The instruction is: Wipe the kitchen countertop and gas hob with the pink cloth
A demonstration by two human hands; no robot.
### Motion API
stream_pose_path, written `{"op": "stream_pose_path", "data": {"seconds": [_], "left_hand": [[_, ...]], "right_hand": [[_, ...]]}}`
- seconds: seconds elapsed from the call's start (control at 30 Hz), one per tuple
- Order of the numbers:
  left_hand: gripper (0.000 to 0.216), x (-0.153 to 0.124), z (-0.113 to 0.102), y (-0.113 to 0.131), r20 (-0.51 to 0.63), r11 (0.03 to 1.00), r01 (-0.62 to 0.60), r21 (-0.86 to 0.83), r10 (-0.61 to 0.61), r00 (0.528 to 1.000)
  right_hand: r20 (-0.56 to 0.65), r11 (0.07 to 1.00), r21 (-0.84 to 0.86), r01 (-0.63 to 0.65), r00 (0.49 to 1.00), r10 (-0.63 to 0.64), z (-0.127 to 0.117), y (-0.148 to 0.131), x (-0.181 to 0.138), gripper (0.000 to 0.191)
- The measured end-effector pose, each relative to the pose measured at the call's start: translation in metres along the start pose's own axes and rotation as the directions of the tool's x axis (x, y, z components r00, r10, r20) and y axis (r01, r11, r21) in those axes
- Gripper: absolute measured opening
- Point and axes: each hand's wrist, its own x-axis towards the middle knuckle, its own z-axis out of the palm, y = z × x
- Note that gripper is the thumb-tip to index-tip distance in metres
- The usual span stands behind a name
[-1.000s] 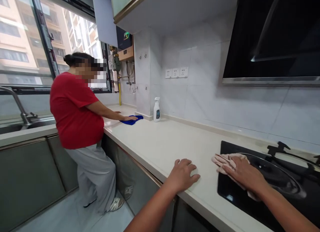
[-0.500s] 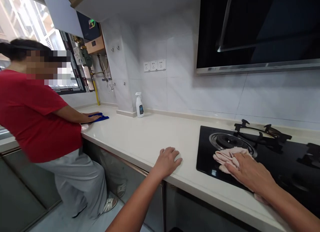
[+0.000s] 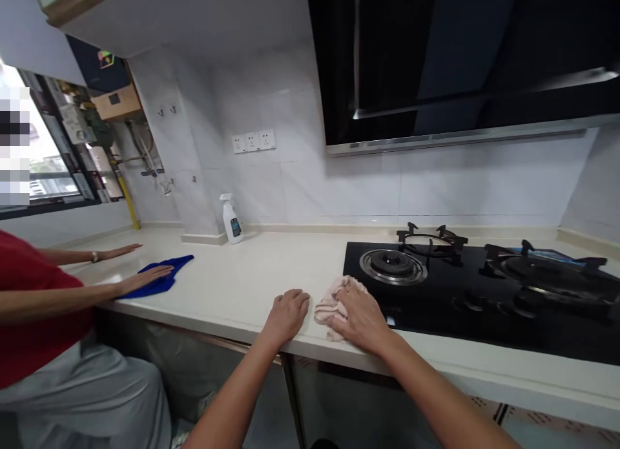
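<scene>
My right hand [image 3: 362,318] presses on a crumpled pale pink cloth [image 3: 330,305], its fingers bent over it. The cloth lies at the front left corner of the black gas cooktop [image 3: 416,316], partly on the cream countertop [image 3: 264,265]. My left hand [image 3: 287,316] rests on the countertop left of the cloth, fingers spread a little, holding nothing. Behind the cloth, the left burner [image 3: 392,265] is without its pan support [image 3: 431,242], a black ring with prongs that sits at the cooktop's rear.
A white spray bottle [image 3: 231,220] stands by the wall. On the left, a person in a red shirt [image 3: 39,284] has one hand on a blue cloth [image 3: 162,282] and the other flat on the counter. The dark range hood [image 3: 450,55] hangs above the cooktop.
My right hand has moved left with the pink cloth, from beside the left burner to the cooktop's corner. The view has turned right. The co-worker's hands have spread apart, with the blue cloth nearer.
</scene>
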Motion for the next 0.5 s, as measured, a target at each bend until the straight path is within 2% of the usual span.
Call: {"op": "stream_pose_path", "data": {"seconds": [0.1,0.23,0.37,0.5], "left_hand": [[0.036,0.002,0.000,-0.004,0.019,0.999,-0.008,0.036,0.007,1.000],[0.036,0.004,0.003,-0.007,0.035,0.996,0.001,0.089,-0.004,0.999],[0.037,0.002,0.003,-0.004,0.044,0.997,0.032,0.074,-0.036,0.998],[0.038,-0.001,0.001,-0.002,0.041,0.997,0.071,0.020,-0.072,0.997]], "right_hand": [[0.010,1.000,0.010,0.011,1.000,-0.011,-0.007,0.006,-0.017,0.030],[0.009,0.977,-0.117,-0.177,0.984,0.179,-0.033,0.043,-0.036,0.029],[-0.030,0.851,-0.315,-0.421,0.900,0.434,-0.056,0.095,-0.038,0.041],[-0.119,0.736,-0.365,-0.570,0.812,0.571,-0.060,0.141,-0.025,0.050]]}}
